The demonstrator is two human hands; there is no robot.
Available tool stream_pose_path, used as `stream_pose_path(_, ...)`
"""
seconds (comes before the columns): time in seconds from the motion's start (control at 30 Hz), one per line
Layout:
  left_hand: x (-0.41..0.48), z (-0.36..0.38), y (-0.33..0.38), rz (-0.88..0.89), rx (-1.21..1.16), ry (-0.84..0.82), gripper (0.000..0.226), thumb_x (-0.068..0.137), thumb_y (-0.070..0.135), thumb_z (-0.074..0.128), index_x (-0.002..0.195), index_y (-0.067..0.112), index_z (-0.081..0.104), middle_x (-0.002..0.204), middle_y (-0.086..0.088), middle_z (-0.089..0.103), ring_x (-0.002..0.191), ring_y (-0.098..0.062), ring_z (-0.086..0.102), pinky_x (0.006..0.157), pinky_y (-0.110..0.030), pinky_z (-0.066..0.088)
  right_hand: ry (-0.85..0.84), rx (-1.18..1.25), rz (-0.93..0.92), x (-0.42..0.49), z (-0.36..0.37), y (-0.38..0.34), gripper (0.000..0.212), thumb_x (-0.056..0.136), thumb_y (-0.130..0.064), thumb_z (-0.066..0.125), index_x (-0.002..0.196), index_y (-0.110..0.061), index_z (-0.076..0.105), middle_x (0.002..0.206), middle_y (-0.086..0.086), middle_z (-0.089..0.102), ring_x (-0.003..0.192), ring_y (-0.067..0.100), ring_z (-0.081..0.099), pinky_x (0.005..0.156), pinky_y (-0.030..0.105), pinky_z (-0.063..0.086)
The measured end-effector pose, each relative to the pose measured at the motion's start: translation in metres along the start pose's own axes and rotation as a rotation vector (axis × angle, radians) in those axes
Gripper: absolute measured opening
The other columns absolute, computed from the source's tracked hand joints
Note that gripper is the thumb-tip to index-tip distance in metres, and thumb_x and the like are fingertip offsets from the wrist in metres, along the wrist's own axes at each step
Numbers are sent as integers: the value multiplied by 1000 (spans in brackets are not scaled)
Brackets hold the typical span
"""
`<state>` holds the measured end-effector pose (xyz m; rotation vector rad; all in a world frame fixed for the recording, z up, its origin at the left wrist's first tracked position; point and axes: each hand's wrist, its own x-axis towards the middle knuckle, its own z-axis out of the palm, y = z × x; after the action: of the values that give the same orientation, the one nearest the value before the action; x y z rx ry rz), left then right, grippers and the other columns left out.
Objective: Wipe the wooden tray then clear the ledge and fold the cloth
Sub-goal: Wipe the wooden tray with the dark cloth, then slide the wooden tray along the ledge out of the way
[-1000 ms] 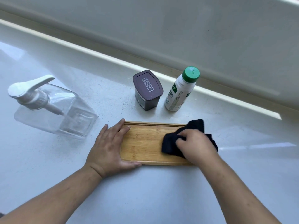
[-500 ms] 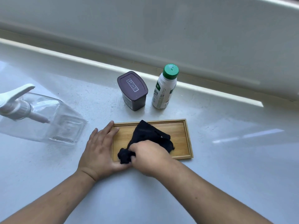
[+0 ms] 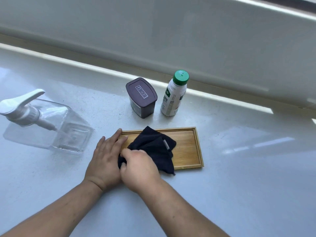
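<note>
A shallow wooden tray [image 3: 187, 147] lies on the white ledge [image 3: 239, 168] in front of me. A dark navy cloth [image 3: 153, 147] is bunched over the tray's left half, one corner hanging past the near rim. My right hand [image 3: 140, 170] grips the cloth at the tray's near left corner. My left hand [image 3: 106, 156] lies flat, fingers spread, pressing on the tray's left end. The tray's right half is bare wood.
Behind the tray stand a dark brown lidded tub [image 3: 141, 97] and a white bottle with a green cap [image 3: 174, 94]. A clear pump dispenser [image 3: 46, 124] stands at the left. A raised window frame [image 3: 171, 40] runs along the back.
My right hand has dragged the cloth from the tray's right end to its left end, uncovering the right half. The left hand stays on the tray's left end.
</note>
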<state>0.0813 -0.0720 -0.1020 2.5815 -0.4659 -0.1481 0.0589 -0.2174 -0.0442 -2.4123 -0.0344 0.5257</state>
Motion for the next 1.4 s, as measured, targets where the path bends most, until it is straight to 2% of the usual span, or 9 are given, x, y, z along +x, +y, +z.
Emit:
stream_pose_path(0.2,-1,0,0,-13,33,-25,125,55,98,65,152,21,44,171,2,27,152,-21,31,129,-52,14,-21,-165,280,-14,-60,56,28,90,-26,55,112,-34,69,99,-7,73,92,21,65,60,31,41)
stream_pose_path(0.43,-3,-8,0,-23,29,-100,122,62,100,55,152,20,43,171,1,26,149,-24,37,129,-51,11,-123,162,443,-99,-102,80,12,85,-31,65,79,-40,68,60,-18,62,52,1,54,47,14,38)
stream_pose_path(0.6,0,-21,4,-39,-94,-74,99,77,81,56,149,14,53,169,-3,33,149,-22,41,129,-49,14,-552,104,365,-156,-65,59,18,83,-46,65,97,-52,75,89,-30,72,93,-5,71,79,10,47)
stream_pose_path(0.67,3,-27,5,-125,-215,-86,89,81,75,58,148,18,53,168,0,36,151,-19,38,129,-47,15,-426,184,415,-147,-70,67,23,82,-51,65,102,-51,76,97,-31,75,94,-9,69,80,12,50)
stream_pose_path(0.8,7,-42,21,-406,-311,-54,59,87,60,67,136,30,59,136,0,66,127,-22,55,97,-40,47,342,293,592,-99,-109,92,37,97,-44,60,134,-43,58,128,-18,61,112,7,60,88,26,48)
stream_pose_path(0.87,6,-48,33,-520,-344,-108,54,85,61,67,131,33,59,109,6,64,101,-16,59,77,-36,45,368,525,709,-72,-120,98,53,102,-49,54,152,-35,42,138,-5,51,119,18,53,97,34,45)
stream_pose_path(0.97,10,-52,49,-624,-506,-247,56,77,58,67,128,40,53,111,7,57,86,-1,55,66,-28,43,316,698,727,-49,-123,95,59,102,-59,45,155,-35,40,139,-3,49,121,22,50,106,42,45)
stream_pose_path(1.2,29,-72,85,-773,-909,-176,46,66,49,65,110,37,64,122,4,66,119,-23,57,108,-53,46,390,825,609,-71,-140,105,43,103,-60,37,134,-35,54,139,-5,56,125,19,52,112,43,40)
stream_pose_path(1.4,42,-62,177,-670,-946,-245,45,66,44,67,110,33,67,120,5,67,122,-17,56,112,-55,43,521,902,538,-130,-199,163,50,100,-65,41,135,-34,59,133,-3,63,125,21,59,115,51,43)
